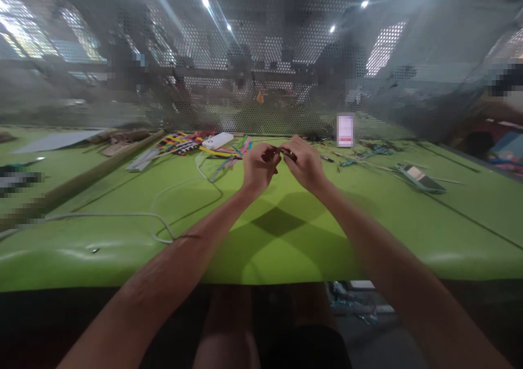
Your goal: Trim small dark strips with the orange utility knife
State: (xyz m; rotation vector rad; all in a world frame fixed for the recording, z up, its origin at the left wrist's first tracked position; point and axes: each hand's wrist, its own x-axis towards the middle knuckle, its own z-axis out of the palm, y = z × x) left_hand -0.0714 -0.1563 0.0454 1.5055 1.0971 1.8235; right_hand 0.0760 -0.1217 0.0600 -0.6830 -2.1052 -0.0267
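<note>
Dark slim piece [288,155] is, as far as I can tell, pinched in the fingers of the left hand [258,164] and right hand [306,162] above a green desk [278,260]; beyond, I see a lit screen [345,131], its text too blurred to read, then a perforated panel [286,115].

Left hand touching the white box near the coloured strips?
Apart. The head view shows a gap between the left hand and the white box, with some coloured strips visible in it.
</note>
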